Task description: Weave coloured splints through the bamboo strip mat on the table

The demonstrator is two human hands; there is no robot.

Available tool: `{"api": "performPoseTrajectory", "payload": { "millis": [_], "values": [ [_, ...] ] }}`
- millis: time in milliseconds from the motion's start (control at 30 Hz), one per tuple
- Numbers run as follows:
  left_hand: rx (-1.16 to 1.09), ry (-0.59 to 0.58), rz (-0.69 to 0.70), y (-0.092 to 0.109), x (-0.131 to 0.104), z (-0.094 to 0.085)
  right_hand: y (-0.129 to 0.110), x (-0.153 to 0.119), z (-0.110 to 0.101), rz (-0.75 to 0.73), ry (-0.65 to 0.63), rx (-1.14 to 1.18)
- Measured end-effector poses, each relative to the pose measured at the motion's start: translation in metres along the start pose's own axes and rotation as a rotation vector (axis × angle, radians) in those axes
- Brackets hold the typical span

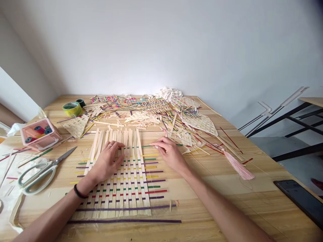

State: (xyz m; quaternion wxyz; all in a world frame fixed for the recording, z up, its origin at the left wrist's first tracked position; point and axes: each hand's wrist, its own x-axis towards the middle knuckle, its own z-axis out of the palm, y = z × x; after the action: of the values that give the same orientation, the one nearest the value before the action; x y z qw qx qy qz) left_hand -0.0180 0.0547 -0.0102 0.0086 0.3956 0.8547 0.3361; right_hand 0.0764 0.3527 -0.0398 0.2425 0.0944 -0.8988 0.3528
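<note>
Apparently I'm weaving, right fingers (159, 144) pinching a green strip (146, 146), left fingers (116, 144) spread over slats (131, 139). The strip's likely needing snugging nearer.

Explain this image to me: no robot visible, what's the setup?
There is no machine: these are a person's bare hands, seen by one camera worn on their head, looking forward and down. The left hand rests on a weave of pale upright strips crossed by coloured ones. The right hand pinches a green strip beside it. Around them on the wooden table lie scissors, a yellow tape roll, a pink tassel and a phone.
</note>
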Motion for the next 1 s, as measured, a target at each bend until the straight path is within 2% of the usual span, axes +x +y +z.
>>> {"api": "performPoseTrajectory", "payload": {
  "millis": [400,633,733,800,900,1000],
  "values": [
    [-0.036,0.022,-0.078,0.0,-0.001,-0.007,-0.004,0.002,-0.001,0.014,0.003,-0.016],
    [-0.135,-0.067,-0.063,0.005,0.004,-0.031,-0.002,0.002,0.002,0.022,0.007,0.002],
    [-0.088,-0.046,-0.039,0.004,0.015,-0.045,-0.001,0.002,0.002,0.024,0.006,-0.004],
    [0.037,-0.02,0.008,0.0,0.027,-0.05,-0.001,0.002,0.002,0.02,0.006,-0.008],
    [0.285,-0.009,0.053,-0.013,0.049,-0.049,-0.002,0.002,0.001,0.016,0.012,-0.017],
    [0.353,-0.001,0.0,-0.027,0.068,-0.041,-0.004,0.003,0.002,0.017,0.018,-0.019]
  ]
}}
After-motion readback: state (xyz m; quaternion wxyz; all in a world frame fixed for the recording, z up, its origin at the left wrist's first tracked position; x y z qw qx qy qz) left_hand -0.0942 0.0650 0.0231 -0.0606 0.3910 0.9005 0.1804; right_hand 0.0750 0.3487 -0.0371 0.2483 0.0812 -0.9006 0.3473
